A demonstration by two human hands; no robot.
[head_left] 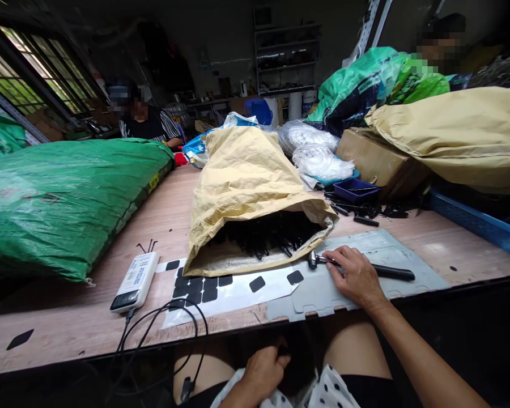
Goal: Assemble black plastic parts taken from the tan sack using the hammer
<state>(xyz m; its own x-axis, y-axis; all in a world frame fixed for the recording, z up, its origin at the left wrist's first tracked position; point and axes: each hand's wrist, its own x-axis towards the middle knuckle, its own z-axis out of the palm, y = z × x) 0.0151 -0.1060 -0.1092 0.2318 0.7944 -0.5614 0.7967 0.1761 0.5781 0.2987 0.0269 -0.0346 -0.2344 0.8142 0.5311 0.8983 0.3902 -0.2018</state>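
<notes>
My right hand [357, 279] has its fingers around the metal shaft of a hammer [393, 273] that lies across a grey plastic sheet [287, 303]. The hammer's head points left and its black handle points right. Below the table edge, over my lap, my left hand [266, 365] is closed with curled fingers; what it may hold is hidden in the dark. A tan woven sack [246, 175] lies ahead with its mouth toward me, and many black slender parts [259, 235] show inside. White backing paper with black rounded square stickers [195, 289] sits at the sack's front.
A white power bank [136, 280] with a black cable [153, 311] stands left of the stickers. A full green sack [68, 198] fills the left side. Loose black parts [365, 220], a purple tray [357, 190] and a blue crate [480, 221] are right. Two people sit farther back.
</notes>
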